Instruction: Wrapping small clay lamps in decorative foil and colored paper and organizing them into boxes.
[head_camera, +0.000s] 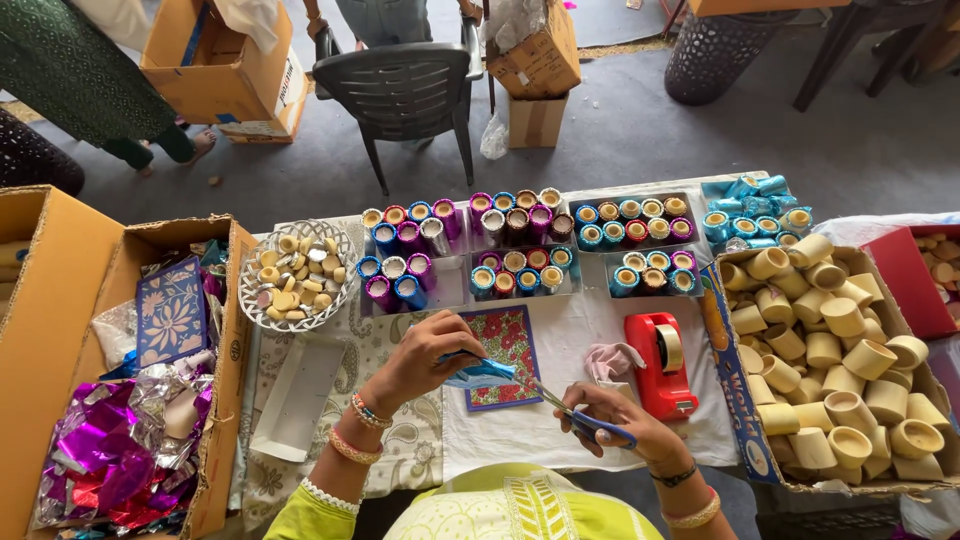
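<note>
My left hand (420, 360) pinches a small piece of blue shiny foil (480, 372) above a red patterned card (505, 355). My right hand (620, 425) grips blue-handled scissors (570, 410), blades pointing up-left toward the foil. Both hands hover over a white cloth-covered table (560, 335). Just right of the scissors stands a red tape dispenser (660, 365), with a crumpled pink scrap (610, 360) beside it.
Clear trays of foil-wrapped candle cups (520, 255) line the table's back. A wire basket of small discs (297, 275) sits left, a white tray (297, 400) below it. Boxes hold plain cups (830, 360) right and foil sheets (120, 450) left. A grey chair (405, 95) stands beyond.
</note>
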